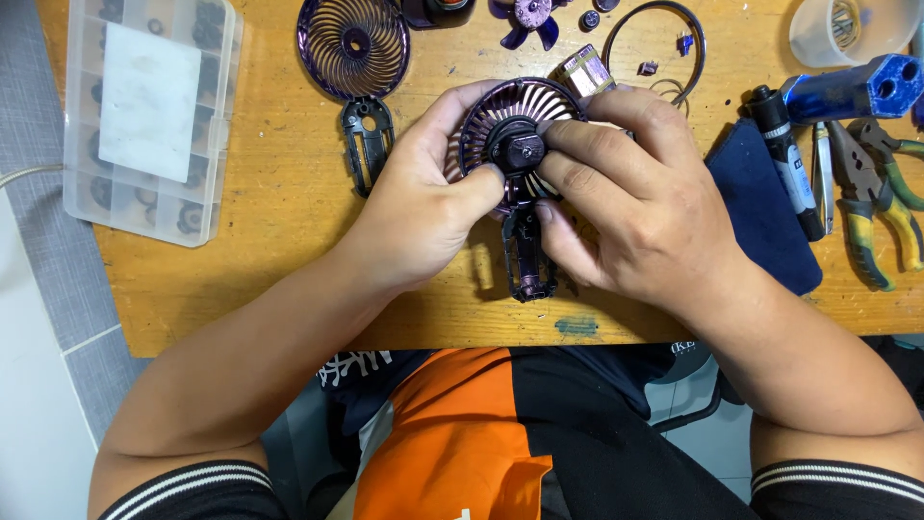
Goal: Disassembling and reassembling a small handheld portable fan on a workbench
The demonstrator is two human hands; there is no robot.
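A purple hand-fan half with a round slatted grille and a black motor hub (515, 144) is held above the wooden table (289, 193). My left hand (423, 207) grips the grille's left side, thumb on the hub's lower edge. My right hand (635, 202) holds the right side, with its index finger and thumb pinched on the motor hub. The fan's open handle shell (527, 260) hangs down between my hands. The matching front grille with handle half (354, 58) lies flat on the table beyond my left hand.
A clear compartment box (149, 111) sits at the left. A purple fan blade (527, 19), a wire ring (654, 43) and small parts lie at the back. A dark blue cloth (760, 217), a blue-handled tool (847, 87), pliers (881, 202) and a white cup (847, 29) are on the right.
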